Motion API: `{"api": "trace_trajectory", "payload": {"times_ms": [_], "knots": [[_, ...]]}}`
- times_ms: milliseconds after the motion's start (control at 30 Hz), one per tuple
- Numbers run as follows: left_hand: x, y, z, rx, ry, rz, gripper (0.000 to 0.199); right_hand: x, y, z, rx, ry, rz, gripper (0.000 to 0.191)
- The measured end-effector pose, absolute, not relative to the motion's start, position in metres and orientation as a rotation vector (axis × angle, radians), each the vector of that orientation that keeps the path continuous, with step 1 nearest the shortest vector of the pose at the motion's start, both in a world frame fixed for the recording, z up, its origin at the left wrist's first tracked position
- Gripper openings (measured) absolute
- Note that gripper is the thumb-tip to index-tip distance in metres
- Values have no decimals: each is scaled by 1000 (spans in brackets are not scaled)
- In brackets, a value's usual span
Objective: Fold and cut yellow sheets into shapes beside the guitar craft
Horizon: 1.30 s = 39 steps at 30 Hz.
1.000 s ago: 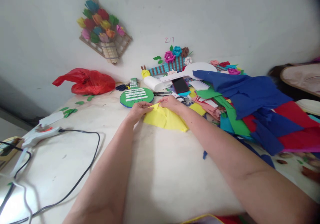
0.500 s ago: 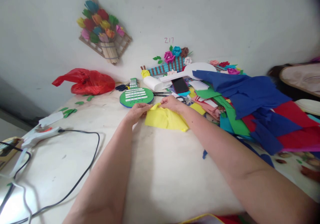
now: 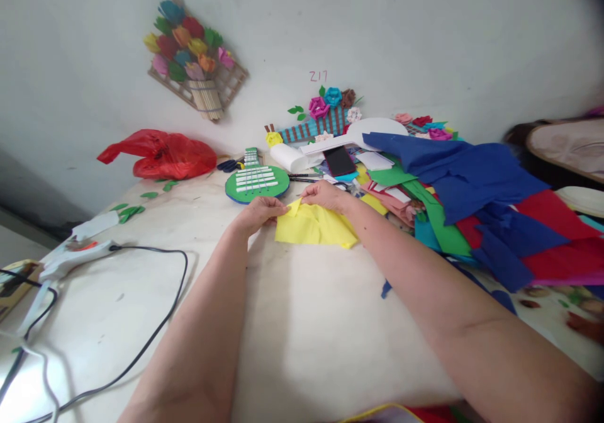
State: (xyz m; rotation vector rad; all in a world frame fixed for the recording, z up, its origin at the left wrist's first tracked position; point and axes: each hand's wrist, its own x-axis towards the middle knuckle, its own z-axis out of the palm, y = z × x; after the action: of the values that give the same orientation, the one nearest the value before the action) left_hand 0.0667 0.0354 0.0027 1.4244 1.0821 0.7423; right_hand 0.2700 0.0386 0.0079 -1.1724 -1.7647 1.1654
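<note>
Fingers (image 3: 281,208) pinched shut on yellow sheet (image 3: 315,225) (both hands)

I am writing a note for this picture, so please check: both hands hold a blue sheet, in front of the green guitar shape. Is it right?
Not quite: the sheet in both hands is yellow, as the head view shows.

Plain yellow sheet (image 3: 316,226), green guitar shape (image 3: 267,180) with white strips (image 3: 257,184)
</note>
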Motion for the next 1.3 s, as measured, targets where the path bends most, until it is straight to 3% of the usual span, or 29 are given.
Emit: {"api": "trace_trajectory", "payload": {"times_ms": [1300], "knots": [[69,31,7,1419,1092,701,33,269,44,-3,-1151,-1804,1095,17]]}}
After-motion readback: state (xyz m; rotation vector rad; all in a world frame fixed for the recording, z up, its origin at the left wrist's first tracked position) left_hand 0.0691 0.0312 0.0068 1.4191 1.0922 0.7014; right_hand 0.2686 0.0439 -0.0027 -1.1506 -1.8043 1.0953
